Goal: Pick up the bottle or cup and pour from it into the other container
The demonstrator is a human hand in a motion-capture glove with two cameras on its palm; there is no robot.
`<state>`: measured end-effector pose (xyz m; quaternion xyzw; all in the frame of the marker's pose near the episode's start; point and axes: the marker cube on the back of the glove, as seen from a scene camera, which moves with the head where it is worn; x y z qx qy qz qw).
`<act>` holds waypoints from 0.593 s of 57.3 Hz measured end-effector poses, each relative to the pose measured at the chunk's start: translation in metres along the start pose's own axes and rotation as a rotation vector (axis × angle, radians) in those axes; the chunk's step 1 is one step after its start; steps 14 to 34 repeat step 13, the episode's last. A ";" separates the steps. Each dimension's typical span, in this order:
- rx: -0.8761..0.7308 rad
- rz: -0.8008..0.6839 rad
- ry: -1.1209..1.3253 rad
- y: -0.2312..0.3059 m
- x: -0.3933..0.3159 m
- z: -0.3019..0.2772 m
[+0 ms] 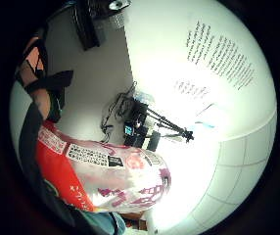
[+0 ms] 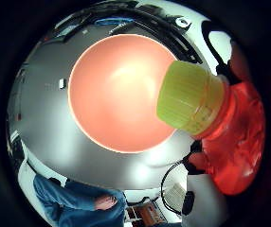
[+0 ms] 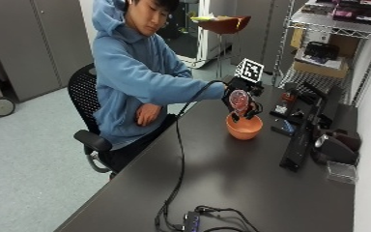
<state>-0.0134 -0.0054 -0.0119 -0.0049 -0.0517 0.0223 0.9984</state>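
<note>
One gloved right hand (image 3: 239, 99) grips a red-labelled bottle (image 3: 240, 100), tipped neck-down over the orange bowl (image 3: 244, 128) on the dark table (image 3: 237, 183); its yellow-green cap (image 2: 189, 97) is on.

Dark table (image 3: 237, 179), grey cabinets (image 3: 37, 38), wire shelving (image 3: 340, 29), pale grey floor (image 3: 24, 159), black office chair (image 3: 86, 96)
</note>
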 end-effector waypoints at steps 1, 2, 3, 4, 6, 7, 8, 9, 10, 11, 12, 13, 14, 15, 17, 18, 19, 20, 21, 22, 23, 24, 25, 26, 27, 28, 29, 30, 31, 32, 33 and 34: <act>-0.003 -0.031 0.051 0.002 0.003 0.003; -0.006 -0.050 0.086 0.003 0.005 0.005; -0.006 -0.058 0.103 0.003 0.007 0.007; -0.005 -0.061 0.110 0.004 0.008 0.007; -0.002 -0.062 0.112 0.003 0.009 0.008; -0.002 -0.061 0.111 0.003 0.008 0.008; -0.002 -0.059 0.109 0.003 0.007 0.007; -0.001 -0.058 0.105 0.003 0.006 0.007; 0.002 -0.060 0.100 0.003 0.005 0.006; 0.007 -0.064 0.094 0.003 0.004 0.006; 0.010 -0.068 0.089 0.003 0.003 0.006; 0.012 -0.070 0.086 0.003 0.003 0.006; 0.012 -0.070 0.086 0.003 0.003 0.006; 0.012 -0.070 0.086 0.003 0.003 0.006; 0.012 -0.070 0.086 0.003 0.003 0.006; 0.012 -0.070 0.086 0.003 0.003 0.006; 0.012 -0.070 0.086 0.003 0.003 0.006; 0.012 -0.070 0.086 0.003 0.003 0.006; 0.012 -0.070 0.086 0.003 0.003 0.006; 0.012 -0.070 0.086 0.003 0.003 0.006; 0.012 -0.070 0.086 0.003 0.003 0.006; 0.012 -0.070 0.086 0.003 0.003 0.006; 0.012 -0.070 0.086 0.003 0.003 0.006; 0.012 -0.070 0.086 0.003 0.003 0.006; 0.012 -0.070 0.086 0.003 0.003 0.006; 0.012 -0.070 0.086 0.003 0.003 0.006; 0.012 -0.070 0.086 0.003 0.003 0.006; 0.012 -0.070 0.086 0.003 0.003 0.006; 0.012 -0.070 0.086 0.003 0.003 0.006; 0.012 -0.070 0.086 0.003 0.003 0.006; 0.012 -0.070 0.086 0.003 0.003 0.006; 0.012 -0.070 0.086 0.003 0.003 0.006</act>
